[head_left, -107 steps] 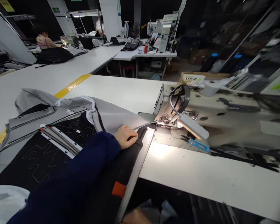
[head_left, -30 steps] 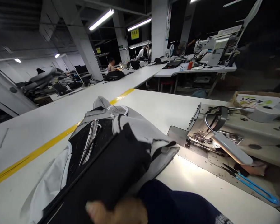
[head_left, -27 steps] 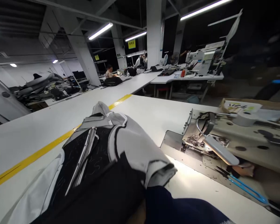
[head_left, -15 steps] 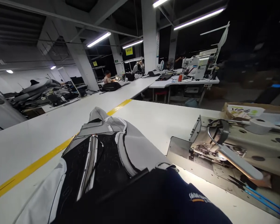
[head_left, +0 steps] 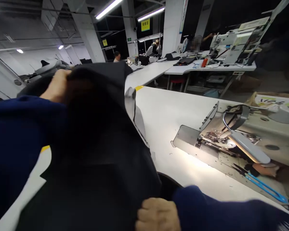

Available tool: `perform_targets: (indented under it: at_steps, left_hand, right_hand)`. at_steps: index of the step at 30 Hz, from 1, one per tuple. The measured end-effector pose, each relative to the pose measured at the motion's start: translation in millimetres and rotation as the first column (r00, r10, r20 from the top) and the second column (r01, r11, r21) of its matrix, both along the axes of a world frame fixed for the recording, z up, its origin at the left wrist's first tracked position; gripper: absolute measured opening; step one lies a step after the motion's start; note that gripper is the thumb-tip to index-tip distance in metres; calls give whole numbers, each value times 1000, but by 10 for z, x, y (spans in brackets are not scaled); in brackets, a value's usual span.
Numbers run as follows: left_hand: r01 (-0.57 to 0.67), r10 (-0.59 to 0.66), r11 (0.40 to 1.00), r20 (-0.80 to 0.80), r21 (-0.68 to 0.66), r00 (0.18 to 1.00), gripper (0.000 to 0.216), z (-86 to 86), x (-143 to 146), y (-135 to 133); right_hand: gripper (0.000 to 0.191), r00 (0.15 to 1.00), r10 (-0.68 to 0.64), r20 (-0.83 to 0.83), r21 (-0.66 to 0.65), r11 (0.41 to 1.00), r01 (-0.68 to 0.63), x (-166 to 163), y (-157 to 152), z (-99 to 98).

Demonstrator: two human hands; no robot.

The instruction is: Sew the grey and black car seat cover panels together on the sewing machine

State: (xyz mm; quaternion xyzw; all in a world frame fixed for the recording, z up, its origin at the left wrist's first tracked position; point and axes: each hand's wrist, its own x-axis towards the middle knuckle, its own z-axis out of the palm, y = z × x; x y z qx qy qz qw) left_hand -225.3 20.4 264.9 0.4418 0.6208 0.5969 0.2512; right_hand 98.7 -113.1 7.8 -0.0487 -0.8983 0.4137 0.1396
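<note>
A large black and grey padded fabric cover [head_left: 98,154] is lifted off the white table [head_left: 163,115] and fills the left and middle of the view. My left hand [head_left: 56,86] grips its upper edge, raised high at the upper left. At the bottom centre my right hand [head_left: 156,215] is closed on the lower edge of the same fabric. Both arms wear dark blue sleeves. A grey strip [head_left: 135,112] of the cover hangs along its right side.
An industrial sewing machine [head_left: 243,134] with a lit lamp arm [head_left: 248,147] stands at the right, and blue-handled scissors [head_left: 265,187] lie beside it. Long white tables run back to where other people sit at work. Another sewing machine [head_left: 233,41] stands on a far table.
The cover lay folded on the table with my arm reaching over it; now both hands have raised it up in front of me, hiding most of the table and the yellow line.
</note>
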Motion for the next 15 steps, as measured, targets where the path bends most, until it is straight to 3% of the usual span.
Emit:
perform_targets:
  at_steps: [2,3,5,6,7,8,9,10,13,15]
  left_hand:
    - [13,-14,999,16,40,1000,49,-66,72,-232]
    - [24,-26,999,35,46,999,50,-166,151,-365]
    - [46,-51,998,99,49,994,55,-420,349,-594]
    - [51,-62,995,137,84,989,57,-542,452,-675]
    - [52,-78,988,177,145,981,57,-644,550,-729]
    - [47,-96,974,217,221,971,56,-721,640,-759]
    - [46,-122,957,254,286,960,54,-772,723,-766]
    - [44,-147,939,283,341,948,52,-801,802,-757]
    - [41,-202,897,327,440,923,60,-827,1040,-674]
    - [58,-225,884,312,465,923,64,-854,1213,-599]
  right_hand:
    - [20,990,109,87,263,956,-129,354,110,-91]
    - [17,993,47,108,300,951,-78,504,206,-90]
    - [15,996,-62,67,199,979,48,705,487,-20]
    - [18,967,-253,-3,124,960,251,748,668,26]
    - [20,852,-511,-115,44,854,519,753,868,63]
    - [27,719,-671,-180,-20,733,680,724,1074,81]
    - [43,616,-771,-160,-109,634,765,668,1276,76]
    - [54,574,-816,-65,-231,572,787,595,1460,47]
    - [52,691,-677,254,-667,395,632,374,1829,-116]
    - [44,757,-580,302,-797,282,535,304,1900,-215]
